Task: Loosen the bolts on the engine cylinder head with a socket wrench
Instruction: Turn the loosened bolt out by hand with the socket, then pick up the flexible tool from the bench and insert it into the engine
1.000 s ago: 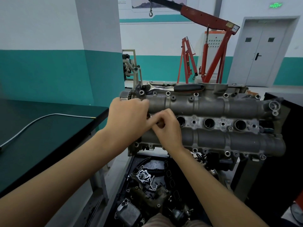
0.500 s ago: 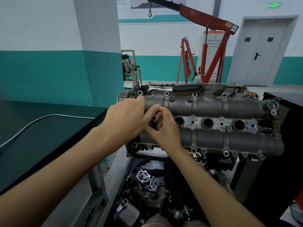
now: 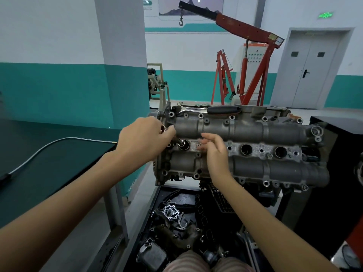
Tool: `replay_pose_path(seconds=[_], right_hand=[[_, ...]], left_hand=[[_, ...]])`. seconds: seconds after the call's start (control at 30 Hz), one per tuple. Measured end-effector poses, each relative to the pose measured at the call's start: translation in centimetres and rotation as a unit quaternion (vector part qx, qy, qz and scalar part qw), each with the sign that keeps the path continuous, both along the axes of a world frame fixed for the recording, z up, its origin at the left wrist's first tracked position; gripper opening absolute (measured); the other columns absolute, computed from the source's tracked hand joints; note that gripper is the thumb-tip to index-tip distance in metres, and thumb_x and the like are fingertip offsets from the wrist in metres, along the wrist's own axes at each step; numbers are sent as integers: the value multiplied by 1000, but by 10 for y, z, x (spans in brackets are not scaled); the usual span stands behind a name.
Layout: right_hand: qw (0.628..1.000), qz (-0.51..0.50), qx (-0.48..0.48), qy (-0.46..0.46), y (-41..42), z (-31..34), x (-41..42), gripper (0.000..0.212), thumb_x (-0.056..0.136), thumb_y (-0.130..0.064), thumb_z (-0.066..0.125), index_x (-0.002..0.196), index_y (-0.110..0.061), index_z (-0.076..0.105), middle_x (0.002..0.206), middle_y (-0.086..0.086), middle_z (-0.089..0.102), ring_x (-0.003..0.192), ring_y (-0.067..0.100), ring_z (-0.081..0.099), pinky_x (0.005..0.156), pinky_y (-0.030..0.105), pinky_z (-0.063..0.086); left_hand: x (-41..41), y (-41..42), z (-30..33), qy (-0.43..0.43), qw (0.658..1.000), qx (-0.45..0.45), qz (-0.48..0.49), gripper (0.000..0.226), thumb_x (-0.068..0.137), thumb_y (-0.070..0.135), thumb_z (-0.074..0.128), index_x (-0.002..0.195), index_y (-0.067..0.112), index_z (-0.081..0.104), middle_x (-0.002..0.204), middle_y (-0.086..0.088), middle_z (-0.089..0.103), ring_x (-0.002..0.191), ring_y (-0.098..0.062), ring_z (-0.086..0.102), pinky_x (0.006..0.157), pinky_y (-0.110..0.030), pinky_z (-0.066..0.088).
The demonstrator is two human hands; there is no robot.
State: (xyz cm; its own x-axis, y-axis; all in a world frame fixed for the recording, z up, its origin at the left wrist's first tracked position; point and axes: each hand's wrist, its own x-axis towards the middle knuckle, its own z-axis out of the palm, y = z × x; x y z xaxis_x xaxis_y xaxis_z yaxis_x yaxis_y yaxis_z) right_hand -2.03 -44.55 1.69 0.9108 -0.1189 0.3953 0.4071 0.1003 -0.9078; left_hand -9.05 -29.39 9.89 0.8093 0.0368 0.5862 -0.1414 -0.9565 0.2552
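Left hand: my left hand (image 3: 144, 137) has its fingers curled around a dark metal tool (image 3: 177, 141), pinching it between thumb and fingertips; whether it is a socket or an extension bar, I cannot tell.
Tool axis: its long axis slants from my fingers down and to the right, and its far end sits at the mouth of the leftmost round well (image 3: 184, 145).
Right hand: my right hand (image 3: 215, 152) holds nothing; its fingers are loosely bent and spread, hovering just right of that well over the middle strip of the cylinder head (image 3: 245, 132).
Cylinder head: it lies in front of me with its long axis running left to right, two rounded ridges with a flat strip between them; two more open wells (image 3: 246, 149) show to the right of my right hand.
Bolts: small bolts (image 3: 200, 116) and holes ring the edges of the head.
Socket wrench: the ratchet with the black grip (image 3: 224, 110) lies along the far edge of the head, handle pointing right, well apart from both my hands.
In the way: my right wrist covers part of the near ridge.
Around: a dark green bench (image 3: 49, 163) with a grey hose (image 3: 49, 146) to my left; a black tray of engine parts (image 3: 176, 228) below the head; a red engine crane (image 3: 253, 61) behind; a grey double door (image 3: 312, 69) far right.
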Motion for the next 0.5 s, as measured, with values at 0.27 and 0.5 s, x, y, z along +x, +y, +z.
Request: replay_pose_path(seconds=[0.27, 0.5], right_hand=[[969, 105, 110, 194, -4, 17, -17, 20, 90, -2, 38, 91, 1, 58, 63, 10, 61, 45, 13, 56, 42, 20, 43], [960, 151, -43, 233, -11, 33, -22, 37, 97, -40, 41, 104, -7, 56, 74, 13, 66, 62, 19, 62, 54, 25, 52]], left_hand=[[-48, 22, 23, -50, 984, -155, -71, 51, 80, 42, 40, 41, 11, 51, 36, 0, 54, 37, -7, 50, 55, -25, 42], [-44, 40, 21, -19, 928, -348, -127, 44, 91, 22, 46, 50, 5, 49, 33, -6, 48, 30, -14, 44, 37, -13, 36]])
